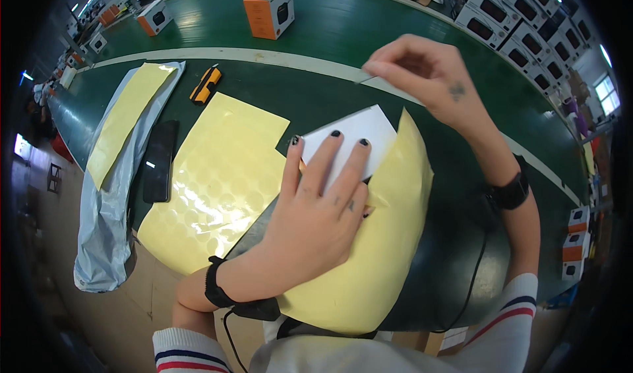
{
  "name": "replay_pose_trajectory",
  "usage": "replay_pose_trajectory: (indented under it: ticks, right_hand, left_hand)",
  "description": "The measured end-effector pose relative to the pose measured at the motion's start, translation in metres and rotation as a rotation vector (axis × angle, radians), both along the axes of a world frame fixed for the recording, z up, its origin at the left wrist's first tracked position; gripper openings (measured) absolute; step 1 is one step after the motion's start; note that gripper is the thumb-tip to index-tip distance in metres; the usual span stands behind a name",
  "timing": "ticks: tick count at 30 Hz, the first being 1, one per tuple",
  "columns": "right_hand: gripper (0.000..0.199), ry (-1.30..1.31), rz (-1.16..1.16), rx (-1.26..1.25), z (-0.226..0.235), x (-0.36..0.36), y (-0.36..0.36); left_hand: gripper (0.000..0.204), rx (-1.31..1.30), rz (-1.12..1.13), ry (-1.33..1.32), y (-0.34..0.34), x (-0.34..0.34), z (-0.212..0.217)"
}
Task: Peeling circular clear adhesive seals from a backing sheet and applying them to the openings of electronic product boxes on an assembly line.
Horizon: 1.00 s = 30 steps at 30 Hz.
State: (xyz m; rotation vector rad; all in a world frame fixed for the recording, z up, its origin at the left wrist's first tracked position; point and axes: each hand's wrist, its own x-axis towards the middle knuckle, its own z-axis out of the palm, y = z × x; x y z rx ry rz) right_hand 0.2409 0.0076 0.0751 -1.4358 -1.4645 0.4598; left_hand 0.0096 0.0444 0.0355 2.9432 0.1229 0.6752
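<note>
My left hand (320, 211) lies with fingers spread on a white box (359, 132), pressing it against the table. Under that palm and to its right is a curled yellow backing sheet (369, 274), whose raised edge overlaps the box. My right hand (422, 76) is lifted above and right of the box. Its thumb and forefinger pinch a small thin piece, seen edge-on, whose kind I cannot make out. Left of the box lies a glossy yellow sheet of clear round stickers (224, 182).
A black phone (160, 162), an orange-and-black utility knife (206, 85) and a grey plastic bag (105, 241) with a yellow strip (132, 119) lie at left. Across the green table stands an orange-and-white box (269, 10). Stacked boxes (527, 27) rise at far right.
</note>
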Motion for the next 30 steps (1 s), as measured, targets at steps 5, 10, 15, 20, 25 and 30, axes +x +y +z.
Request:
replay_pose_trajectory:
  ticks: [5, 10, 15, 20, 25, 30]
  right_hand:
    - [0.015, -0.012, 0.345, -0.153, -0.004, -0.003, 0.036]
    - [0.013, -0.005, 0.437, -0.303, 0.001, -0.002, 0.039]
    - [0.013, -0.061, 0.497, -0.306, 0.003, 0.002, 0.040]
    - [0.015, -0.103, 0.494, -0.295, 0.002, 0.003, 0.037]
    - [0.017, -0.198, 0.524, -0.201, 0.001, 0.002, 0.033]
    - [0.014, -0.390, 0.538, -0.178, 0.003, -0.002, 0.020]
  left_hand:
    - [0.017, 0.068, 0.034, -0.016, 0.003, 0.001, -0.002]
    - [0.020, -0.009, 0.013, -0.038, 0.005, 0.002, -0.007]
    - [0.020, -0.011, 0.024, -0.037, 0.005, 0.002, -0.008]
    - [0.019, -0.013, 0.021, -0.037, 0.005, 0.003, -0.007]
    - [0.018, -0.007, 0.028, -0.037, 0.005, 0.002, -0.008]
    - [0.014, 0.029, 0.053, -0.074, 0.004, 0.004, -0.012]
